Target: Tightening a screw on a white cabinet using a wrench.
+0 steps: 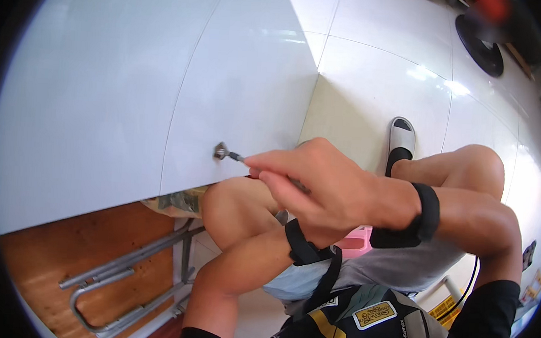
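My right hand (325, 181) pinches a slim grey metal tool (235, 156) between thumb and index finger. A small shiny metal head (220, 151) shows at its far end, low over the glossy white tabletop (102, 112). I cannot tell whether the head touches the surface or exactly what kind of tool it is. My left forearm crosses beneath the right wrist. Just a little of my left hand (324, 236) shows below the right one, and its fingers are hidden.
A thin seam runs across the tabletop. Below its near edge are grey metal tube legs (130, 253), a brown wooden surface (103, 238) and a plastic bag (173, 202). My knee is under the edge. A pink plastic item (356, 243) is near my lap. White floor tiles (397, 74) lie beyond.
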Available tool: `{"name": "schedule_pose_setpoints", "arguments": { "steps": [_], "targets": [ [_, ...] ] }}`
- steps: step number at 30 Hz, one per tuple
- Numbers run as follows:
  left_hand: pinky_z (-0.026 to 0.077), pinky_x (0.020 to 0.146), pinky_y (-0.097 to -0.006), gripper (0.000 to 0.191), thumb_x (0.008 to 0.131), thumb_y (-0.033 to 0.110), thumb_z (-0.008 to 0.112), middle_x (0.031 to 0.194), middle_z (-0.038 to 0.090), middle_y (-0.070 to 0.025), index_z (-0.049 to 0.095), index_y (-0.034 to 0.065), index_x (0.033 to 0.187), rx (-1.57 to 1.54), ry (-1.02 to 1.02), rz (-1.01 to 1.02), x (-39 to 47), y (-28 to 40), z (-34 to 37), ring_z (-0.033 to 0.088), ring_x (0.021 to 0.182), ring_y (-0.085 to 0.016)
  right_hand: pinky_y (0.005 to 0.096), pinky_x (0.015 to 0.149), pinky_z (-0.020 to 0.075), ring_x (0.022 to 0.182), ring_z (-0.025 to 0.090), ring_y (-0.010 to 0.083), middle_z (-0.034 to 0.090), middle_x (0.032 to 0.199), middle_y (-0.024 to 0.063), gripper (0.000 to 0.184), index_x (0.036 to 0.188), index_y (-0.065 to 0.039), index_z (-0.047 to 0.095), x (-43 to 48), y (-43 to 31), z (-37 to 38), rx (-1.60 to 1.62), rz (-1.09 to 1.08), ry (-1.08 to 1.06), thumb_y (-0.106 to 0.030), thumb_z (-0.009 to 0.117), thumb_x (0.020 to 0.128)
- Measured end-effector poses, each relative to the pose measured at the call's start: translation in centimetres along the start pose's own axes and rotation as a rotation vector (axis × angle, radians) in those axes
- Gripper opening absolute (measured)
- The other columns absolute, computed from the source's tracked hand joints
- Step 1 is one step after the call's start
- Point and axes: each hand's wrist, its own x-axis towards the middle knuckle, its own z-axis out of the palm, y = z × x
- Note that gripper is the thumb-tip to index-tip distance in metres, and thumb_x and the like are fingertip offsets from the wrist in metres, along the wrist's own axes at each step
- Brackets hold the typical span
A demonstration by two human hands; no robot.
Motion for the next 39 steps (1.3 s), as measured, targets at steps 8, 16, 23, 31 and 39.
{"name": "schedule_pose_setpoints", "arguments": {
  "steps": [8,16,23,31,39],
  "targets": [
    [0.043,0.105,-0.0354,0.04,0.101,0.015,0.052,0.129,0.059,-0.0118,0.05,0.0048,0.14,-0.37,0.007,-0.073,0.1,0.1,0.7,0.055,0.124,-0.02,0.0475,0.055,0.0481,0.058,0.059,0.042,0.061,0.065,0.0214,0.015,0.094,0.0,0.068,0.5,1.9,1.6,-0.144,-0.081,-0.123,-0.011,0.057,0.091],
    [0.042,0.106,-0.0353,0.04,0.102,0.014,0.051,0.13,0.057,-0.0117,0.048,0.0041,0.14,-0.704,-0.01,-0.126,0.7,0.7,1.1,0.054,0.125,-0.019,0.0431,0.058,0.0494,0.062,0.062,0.0385,0.063,0.069,0.0172,0.022,0.107,0.0,0.068,1.0,3.5,1.0,-0.376,-0.083,-0.314,-0.004,0.063,0.086],
    [0.042,0.105,-0.0422,0.044,0.09,0.01,0.056,0.131,0.061,-0.0183,0.057,0.003,0.133,-0.304,0.034,-0.291,4.6,2.1,-1.5,0.055,0.126,-0.031,0.0369,0.062,0.0539,0.067,0.069,0.0311,0.069,0.075,0.0174,0.019,0.108,0.002,0.069,2.1,2.8,-1.4,-0.289,-0.073,-0.119,-0.006,0.06,0.093],
    [0.051,0.078,-0.052,0.014,0.075,0.014,0.071,0.088,0.067,-0.0221,0.067,0.0024,0.081,0.323,-0.173,-0.311,4.9,0.2,-12.2,0.063,0.088,-0.043,0.0397,0.056,0.0473,0.052,0.057,0.033,0.058,0.062,0.0213,0.02,0.096,0.001,0.073,4.4,-0.5,-6.9,-0.355,-0.12,0.304,-0.012,0.059,0.089],
    [0.053,0.07,-0.0503,0.011,0.078,0.002,0.073,0.078,0.066,-0.0267,0.07,-0.0042,0.087,0.742,0.367,-0.338,7.9,-1.8,-20.3,0.065,0.081,-0.047,0.047,0.062,0.0536,0.064,0.065,0.042,0.065,0.068,0.0233,0.015,0.074,0.001,0.067,3.9,-0.7,-9.7,-0.8,-0.24,0.218,-0.01,0.063,0.082]
  ]
}}
